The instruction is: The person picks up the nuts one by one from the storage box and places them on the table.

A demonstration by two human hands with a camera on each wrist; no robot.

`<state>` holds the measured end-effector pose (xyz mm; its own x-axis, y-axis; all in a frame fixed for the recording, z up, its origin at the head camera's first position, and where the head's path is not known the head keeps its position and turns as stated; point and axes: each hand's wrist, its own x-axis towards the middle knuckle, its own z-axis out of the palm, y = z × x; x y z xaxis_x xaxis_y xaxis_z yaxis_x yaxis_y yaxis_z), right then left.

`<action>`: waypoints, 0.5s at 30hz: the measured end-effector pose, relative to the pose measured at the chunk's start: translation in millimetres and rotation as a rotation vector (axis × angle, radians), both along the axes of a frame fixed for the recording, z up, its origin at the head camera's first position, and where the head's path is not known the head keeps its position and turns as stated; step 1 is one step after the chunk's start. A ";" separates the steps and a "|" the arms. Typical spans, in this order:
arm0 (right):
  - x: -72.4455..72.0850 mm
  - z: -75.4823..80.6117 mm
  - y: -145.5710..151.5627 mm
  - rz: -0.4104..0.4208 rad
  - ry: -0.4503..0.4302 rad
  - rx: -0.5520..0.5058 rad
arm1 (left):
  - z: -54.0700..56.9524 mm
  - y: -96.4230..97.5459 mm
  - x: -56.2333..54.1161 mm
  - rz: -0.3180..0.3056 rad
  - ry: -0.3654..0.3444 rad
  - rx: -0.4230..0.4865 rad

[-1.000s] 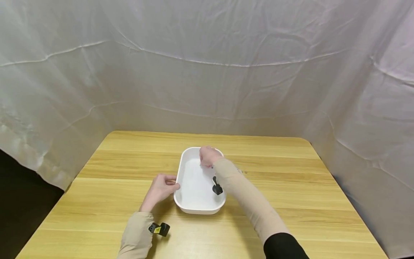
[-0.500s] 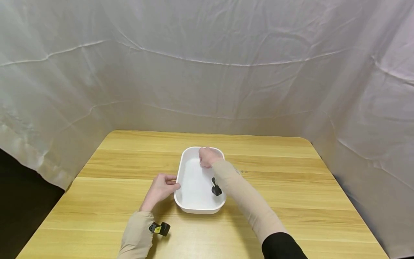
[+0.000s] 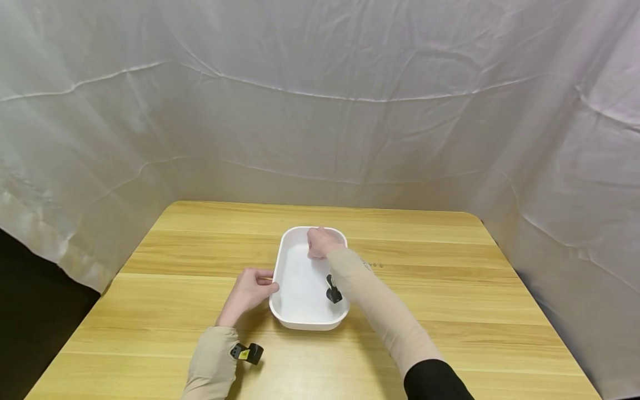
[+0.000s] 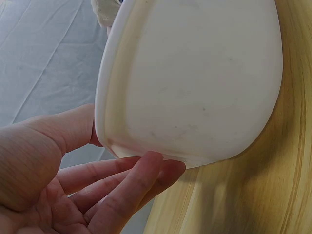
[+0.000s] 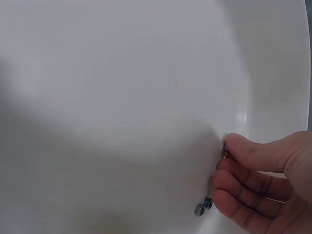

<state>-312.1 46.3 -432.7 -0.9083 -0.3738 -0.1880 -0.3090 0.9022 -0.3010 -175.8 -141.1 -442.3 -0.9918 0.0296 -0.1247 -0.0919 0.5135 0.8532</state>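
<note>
A white rectangular tray [image 3: 302,294] with rounded corners sits in the middle of the wooden table. My left hand [image 3: 251,290] grips its left rim, thumb over the edge; in the left wrist view its fingers [image 4: 129,190] touch the tray's outer side. My right hand [image 3: 322,243] is inside the tray at the far right corner. In the right wrist view, its thumb and forefinger pinch a small metal nut [image 5: 224,150], mostly hidden by the fingertips. Two hex nuts [image 5: 200,210] lie on the tray just below the curled fingers.
Several tiny metal pieces [image 3: 375,265] lie on the table right of the tray, partly hidden by the right sleeve [image 3: 375,300]. The wooden table [image 3: 450,289] reaches back to a pale grey curtain [image 3: 320,139], which also hangs at both sides.
My right forearm has shifted slightly left, showing a little more of the tiny pieces on the table. The right hand stays in the same corner; the left hand and tray have hardly moved.
</note>
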 end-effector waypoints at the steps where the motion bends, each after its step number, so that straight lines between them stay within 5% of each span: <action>1: -0.3 -0.7 -0.4 -0.003 0.001 -0.001 | 0.1 0.0 0.1 0.000 -0.002 0.001; 15: -1.5 -6.8 -4.1 -0.044 -0.027 -0.005 | -0.2 0.0 0.3 -0.004 -0.009 0.011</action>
<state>-313.5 42.1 -439.5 -0.9183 -0.3350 -0.2111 -0.2611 0.9130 -0.3134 -175.4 -141.1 -442.5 -0.9904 0.0352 -0.1335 -0.0977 0.5049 0.8576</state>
